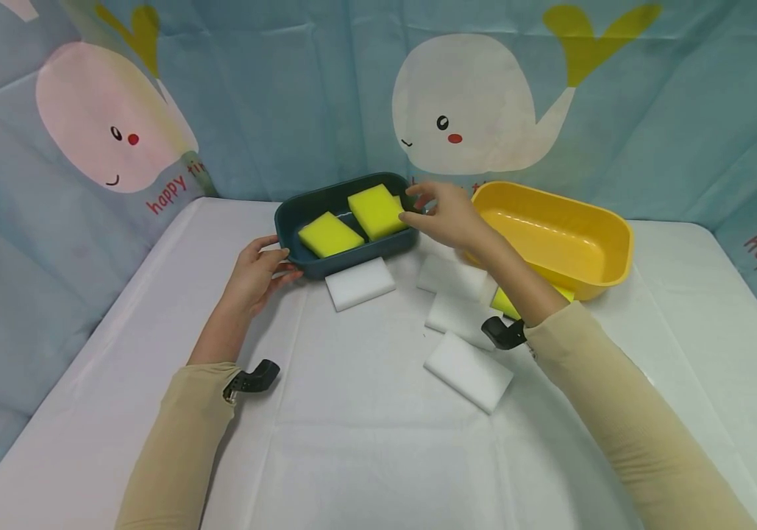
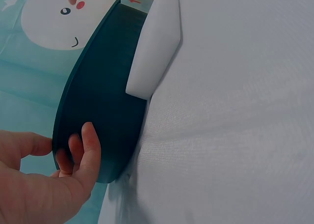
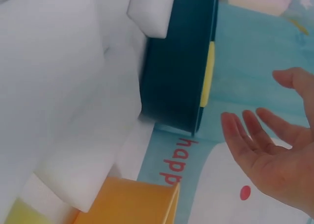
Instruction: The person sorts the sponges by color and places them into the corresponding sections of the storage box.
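Note:
A dark green basin (image 1: 325,263) stands at the back of the table, with yellow sponges (image 1: 330,235) lying in it. My left hand (image 1: 252,276) holds the basin's left end. In the left wrist view, its fingers (image 2: 90,148) lie along the outer wall and another digit meets the rim. My right hand (image 1: 447,213) hovers at the basin's right end, beside the raised yellow sponge (image 1: 375,212). Its fingers are spread and loosely bent, and the right wrist view shows them apart from the basin with nothing held. A white sponge (image 1: 360,283) leans against the basin's front wall.
A yellow basin (image 1: 606,272) stands at the back right, partly behind the right forearm. Several white sponges (image 1: 469,372) lie in a row before it. Another yellow sponge (image 1: 505,302) is partly covered by the right arm. A whale-print curtain (image 1: 299,96) hangs behind.

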Demonstrator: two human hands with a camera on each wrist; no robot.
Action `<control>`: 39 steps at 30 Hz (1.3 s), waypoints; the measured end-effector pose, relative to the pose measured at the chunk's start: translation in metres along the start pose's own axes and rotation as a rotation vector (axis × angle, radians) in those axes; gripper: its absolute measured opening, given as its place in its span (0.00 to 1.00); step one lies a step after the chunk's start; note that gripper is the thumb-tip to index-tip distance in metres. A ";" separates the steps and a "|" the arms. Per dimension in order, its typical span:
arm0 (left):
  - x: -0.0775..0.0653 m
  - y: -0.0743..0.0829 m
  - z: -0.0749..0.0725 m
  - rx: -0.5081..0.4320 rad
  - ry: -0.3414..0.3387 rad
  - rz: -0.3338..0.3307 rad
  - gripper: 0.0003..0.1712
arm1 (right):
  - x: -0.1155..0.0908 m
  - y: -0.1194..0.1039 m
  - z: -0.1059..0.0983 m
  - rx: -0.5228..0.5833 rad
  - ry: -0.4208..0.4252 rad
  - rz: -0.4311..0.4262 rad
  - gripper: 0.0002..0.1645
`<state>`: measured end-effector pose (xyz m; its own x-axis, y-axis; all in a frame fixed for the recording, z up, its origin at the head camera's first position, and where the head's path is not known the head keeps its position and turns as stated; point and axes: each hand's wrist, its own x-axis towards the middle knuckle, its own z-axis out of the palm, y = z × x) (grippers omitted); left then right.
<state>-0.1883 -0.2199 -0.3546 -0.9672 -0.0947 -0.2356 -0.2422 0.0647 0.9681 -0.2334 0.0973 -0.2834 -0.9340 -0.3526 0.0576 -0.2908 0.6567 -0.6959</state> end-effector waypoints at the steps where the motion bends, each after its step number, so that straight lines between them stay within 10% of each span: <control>1: 0.000 0.000 0.000 0.000 0.000 0.000 0.34 | -0.002 0.000 0.000 0.008 -0.001 0.001 0.31; 39: -0.001 -0.001 0.002 0.021 0.019 0.000 0.34 | -0.080 0.024 -0.022 0.045 0.017 -0.048 0.20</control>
<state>-0.1875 -0.2177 -0.3553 -0.9655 -0.1137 -0.2342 -0.2444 0.0853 0.9659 -0.1698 0.1562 -0.2885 -0.9228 -0.3712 0.1034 -0.3258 0.6083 -0.7237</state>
